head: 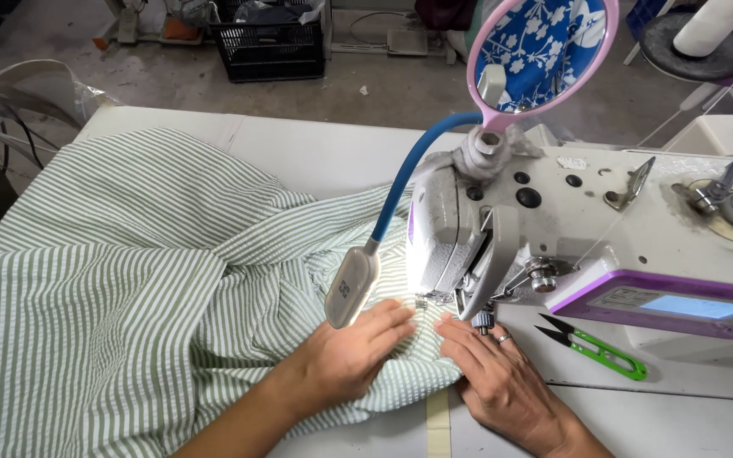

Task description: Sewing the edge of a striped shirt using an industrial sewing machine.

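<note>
Left hand (351,354) flat, palm down, fingers together and stretched out, pressing on the striped cloth (129,288) just left of the needle area; nothing clasped, grip open. Right hand (494,373) also flat and spread, fingertips on the cloth's edge right beside the presser foot (424,300), a ring on one finger; grip open, nothing held.

Cloth: thin, crinkled, with narrow green and white stripes, bunched in folds and piled over the left half of the tabletop (299,148), one corner drawn under the sewing machine (570,229) and brightly lit there. Stripes running in different directions where the folds cross.

Just above the left hand, a small grey lamp head (351,287) on a blue bendy neck (417,161). Right of the right hand, green-handled thread snips (600,348) lying on the machine's base. Above the machine, a round pink-rimmed mirror (545,51) showing blue flowered fabric. Beyond the tabletop, a black plastic crate (269,47) on the concrete floor.
</note>
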